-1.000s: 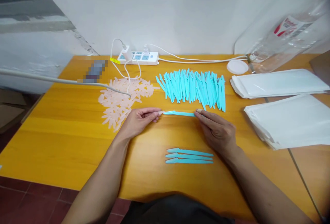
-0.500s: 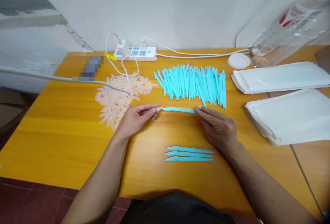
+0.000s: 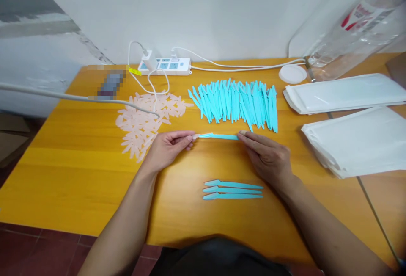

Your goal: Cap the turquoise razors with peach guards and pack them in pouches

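My left hand (image 3: pixel 173 147) is closed in a pinch on a small translucent pinkish blade cover (image 3: pixel 196 136). My right hand (image 3: pixel 268 153) grips the handle end of a turquoise eyebrow razor (image 3: pixel 223 136), held level above the table. The razor's head points left and meets the cover; how far it sits inside cannot be told. Below the hands, three turquoise razors (image 3: pixel 233 190) lie side by side, heads to the left. Beyond them is a dense row of similar razors (image 3: pixel 234 100). A loose heap of pinkish covers (image 3: pixel 139 119) spreads behind my left hand.
A white power strip (image 3: pixel 165 67) with plugs and cables stands by the wall. A pale cable (image 3: pixel 72 96) crosses the left side above the covers. White packages (image 3: pixel 355 140), a round white lid (image 3: pixel 292 73) and a clear plastic bottle (image 3: pixel 349 43) occupy the right of the wooden table (image 3: pixel 79 174).
My hands have come slightly closer together, bringing the razor's head further towards the cover. The view has shifted a little. The three razors, the row and the heap look the same.
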Action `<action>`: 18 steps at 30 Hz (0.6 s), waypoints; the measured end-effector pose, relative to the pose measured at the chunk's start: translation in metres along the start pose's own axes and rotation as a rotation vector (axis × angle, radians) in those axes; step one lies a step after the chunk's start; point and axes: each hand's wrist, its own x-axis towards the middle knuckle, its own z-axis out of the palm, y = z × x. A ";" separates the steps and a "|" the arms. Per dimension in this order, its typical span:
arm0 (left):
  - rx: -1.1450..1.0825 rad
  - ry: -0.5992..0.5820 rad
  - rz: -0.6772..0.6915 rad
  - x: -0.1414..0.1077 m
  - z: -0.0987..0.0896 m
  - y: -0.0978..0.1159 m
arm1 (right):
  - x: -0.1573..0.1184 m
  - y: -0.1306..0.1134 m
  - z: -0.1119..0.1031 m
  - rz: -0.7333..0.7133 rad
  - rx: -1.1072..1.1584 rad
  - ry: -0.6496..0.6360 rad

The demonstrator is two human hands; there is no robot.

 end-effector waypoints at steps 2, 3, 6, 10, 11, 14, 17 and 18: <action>-0.004 -0.033 -0.001 0.000 0.006 -0.001 | -0.001 -0.001 0.002 0.011 0.021 -0.011; -0.009 -0.051 0.001 0.001 0.009 -0.003 | -0.002 -0.002 0.003 0.009 0.034 -0.016; 0.013 -0.104 0.018 0.001 0.016 -0.007 | 0.000 -0.003 0.004 -0.021 0.076 -0.056; 0.231 -0.172 0.046 -0.008 0.019 -0.006 | 0.008 0.003 -0.006 -0.109 0.148 -0.281; 0.285 -0.200 0.053 -0.012 0.019 -0.005 | 0.009 0.005 -0.011 -0.118 0.179 -0.347; 0.391 -0.294 0.080 -0.026 0.025 0.002 | 0.014 0.009 -0.028 -0.062 0.296 -0.540; 0.470 -0.345 0.126 -0.038 0.035 0.008 | 0.017 0.007 -0.041 0.010 0.370 -0.674; 0.494 -0.353 0.149 -0.041 0.038 0.009 | 0.018 0.006 -0.043 0.029 0.373 -0.682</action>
